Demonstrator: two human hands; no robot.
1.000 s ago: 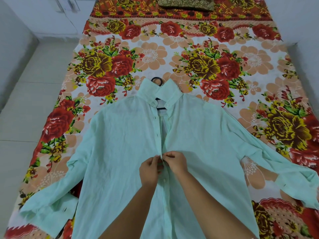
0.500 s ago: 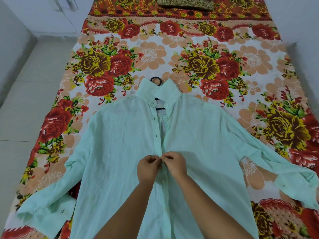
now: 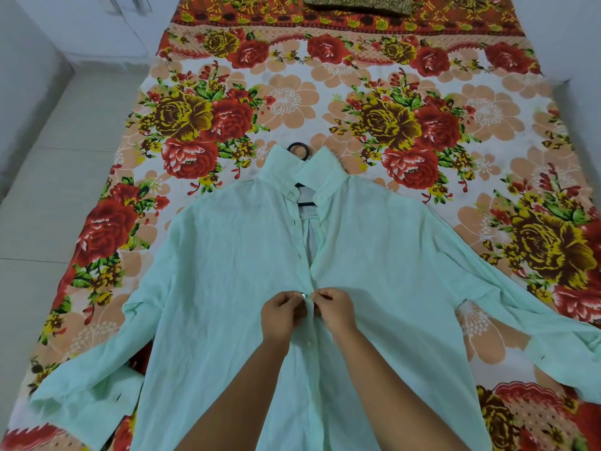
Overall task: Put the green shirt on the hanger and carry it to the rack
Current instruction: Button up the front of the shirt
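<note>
Shirt (image 3: 227, 271) on floral bedsheet (image 3: 292, 99), tiled floor (image 3: 48, 222)

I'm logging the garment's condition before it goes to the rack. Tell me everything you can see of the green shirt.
The green shirt is pale mint, thin, slightly creased fabric, long-sleeved, with a collar and small buttons. It lies front up on the floral bedsheet, sleeves spread, a black hanger hook poking past the collar. The upper placket gapes open; the left hand and right hand pinch it mid-chest.

A red-and-yellow floral bedsheet (image 3: 292, 92) covers the bed. Pale floor tiles (image 3: 48, 196) lie left, white cabinets (image 3: 97, 24) beyond.
</note>
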